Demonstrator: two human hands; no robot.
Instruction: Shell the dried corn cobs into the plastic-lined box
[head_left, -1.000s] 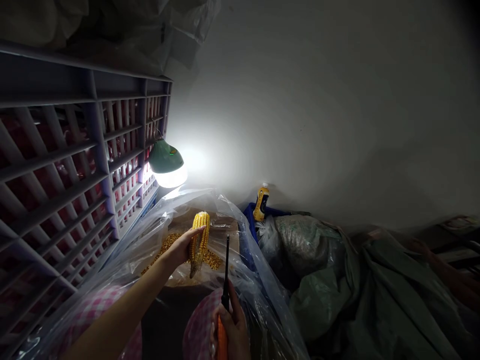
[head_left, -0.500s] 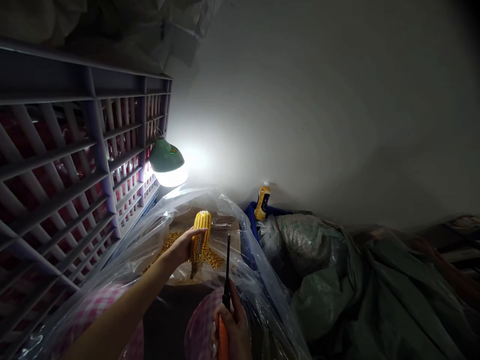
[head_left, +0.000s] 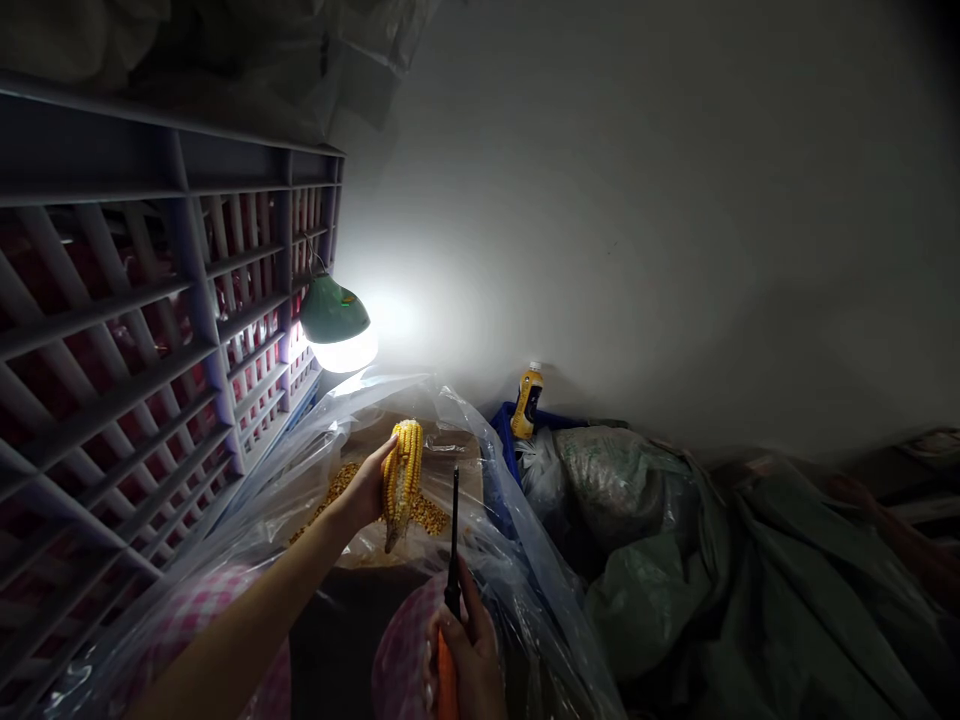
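Note:
My left hand (head_left: 369, 488) is closed around a yellow corn cob (head_left: 405, 470), which stands nearly upright with its tapered end down. A pale strip without kernels runs down the side facing me. In my right hand (head_left: 471, 650) is a screwdriver with an orange handle (head_left: 447, 675) and a long dark shaft (head_left: 454, 530) pointing up. The shaft stands apart from the cob, to its right. Beneath the cob, loose corn kernels (head_left: 429, 515) lie on brown cardboard (head_left: 465, 465) inside a clear plastic sheet (head_left: 517, 520).
On the left rises a grey plastic crate (head_left: 199, 270), with a lit green lamp (head_left: 336, 315) hanging from it. A yellow bottle (head_left: 526, 402) stands by a blue bin (head_left: 504, 430). Green sacks (head_left: 652, 590) fill the right side. Pink checked cloth (head_left: 405, 640) covers my knees.
The cob has turned in my left hand, so its bare strip now faces me more. My left thumb has shifted up and back along it. The screwdriver has hardly moved.

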